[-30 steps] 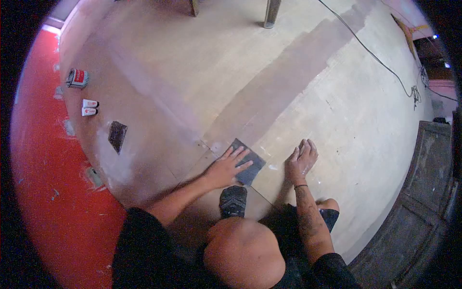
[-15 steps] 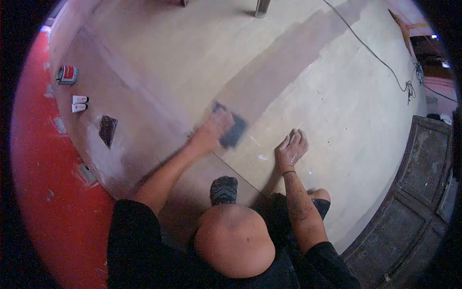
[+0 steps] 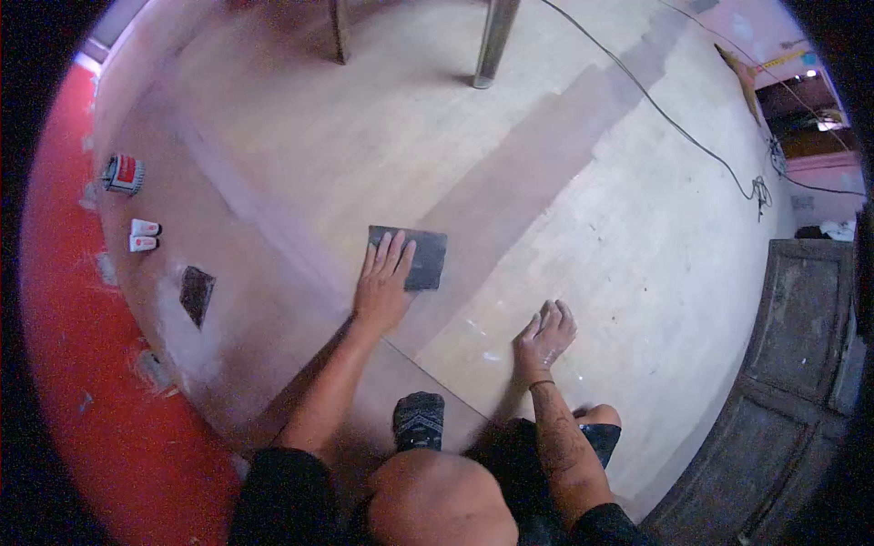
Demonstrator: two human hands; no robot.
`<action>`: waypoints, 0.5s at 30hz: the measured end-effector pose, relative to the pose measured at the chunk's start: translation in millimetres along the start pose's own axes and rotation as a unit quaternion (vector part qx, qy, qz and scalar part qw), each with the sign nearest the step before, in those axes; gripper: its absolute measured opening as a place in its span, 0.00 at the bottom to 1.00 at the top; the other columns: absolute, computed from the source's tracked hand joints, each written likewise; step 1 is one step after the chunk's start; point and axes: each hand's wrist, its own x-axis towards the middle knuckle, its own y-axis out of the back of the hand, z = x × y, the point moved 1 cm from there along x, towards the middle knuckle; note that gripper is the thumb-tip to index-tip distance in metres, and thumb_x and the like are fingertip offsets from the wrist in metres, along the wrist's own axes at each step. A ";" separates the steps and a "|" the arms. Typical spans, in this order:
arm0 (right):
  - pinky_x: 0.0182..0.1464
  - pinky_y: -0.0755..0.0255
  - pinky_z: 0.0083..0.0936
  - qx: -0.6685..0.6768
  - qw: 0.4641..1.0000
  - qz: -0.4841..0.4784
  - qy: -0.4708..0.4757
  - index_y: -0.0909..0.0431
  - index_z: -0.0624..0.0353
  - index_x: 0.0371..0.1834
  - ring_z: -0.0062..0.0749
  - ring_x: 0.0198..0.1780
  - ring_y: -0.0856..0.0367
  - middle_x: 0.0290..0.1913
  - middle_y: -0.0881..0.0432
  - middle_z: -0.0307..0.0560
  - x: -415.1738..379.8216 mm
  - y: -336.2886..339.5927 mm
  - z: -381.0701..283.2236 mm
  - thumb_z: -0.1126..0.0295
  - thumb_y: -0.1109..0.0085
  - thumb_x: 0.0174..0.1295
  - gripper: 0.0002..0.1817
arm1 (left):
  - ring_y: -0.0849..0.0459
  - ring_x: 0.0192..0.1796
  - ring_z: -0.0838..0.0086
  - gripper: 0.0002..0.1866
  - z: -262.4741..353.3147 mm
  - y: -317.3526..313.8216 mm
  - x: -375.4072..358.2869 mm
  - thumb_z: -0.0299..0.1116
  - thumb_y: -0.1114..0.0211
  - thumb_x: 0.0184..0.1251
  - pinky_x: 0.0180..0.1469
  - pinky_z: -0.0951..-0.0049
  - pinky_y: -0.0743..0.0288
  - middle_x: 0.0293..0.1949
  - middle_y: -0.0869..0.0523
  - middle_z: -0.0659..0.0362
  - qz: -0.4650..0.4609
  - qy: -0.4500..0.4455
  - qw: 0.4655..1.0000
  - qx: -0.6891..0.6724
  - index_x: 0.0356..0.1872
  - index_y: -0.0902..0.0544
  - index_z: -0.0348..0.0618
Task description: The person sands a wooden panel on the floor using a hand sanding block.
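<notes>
My left hand [image 3: 382, 289] holds a dark sheet of sandpaper [image 3: 428, 264] down against the pale panelled surface, its fingers stretched over the sheet. The sandpaper lies beside a purplish-brown band [image 3: 510, 177] that crosses the surface. To the right, my right hand [image 3: 544, 335] rests on the pale surface, fingers loosely bent and whitened with dust, holding nothing. Between my hands, a thin seam [image 3: 423, 371] runs along the edge of the brownish strip. My foot in a dark patterned sock [image 3: 419, 420] stands just below that seam.
On the left lie a dark scrap [image 3: 197, 296], two small white tubes [image 3: 144, 235] and a can with a red label [image 3: 124, 174]. A red area [image 3: 64, 318] borders them. Metal legs [image 3: 494, 45] stand ahead. A cable [image 3: 669, 114] trails rightward towards a dark panelled wooden piece [image 3: 792, 328].
My left hand and the sandpaper have moved slightly left, and the sheet has turned straighter. My view has tilted up, showing more of the metal legs. My right hand keeps its place on the surface.
</notes>
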 end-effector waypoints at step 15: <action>0.69 0.43 0.49 -0.002 1.000 -0.004 -0.016 0.23 0.59 0.56 0.54 0.65 0.32 0.61 0.26 0.56 1.0 1.1 -3.4 0.70 0.42 0.62 0.18 | 0.43 0.80 0.54 0.39 33.5 -46.4 -24.6 0.43 0.35 0.62 0.81 0.50 0.58 0.77 0.38 0.48 -0.045 -0.267 0.952 0.144 0.75 0.35 0.46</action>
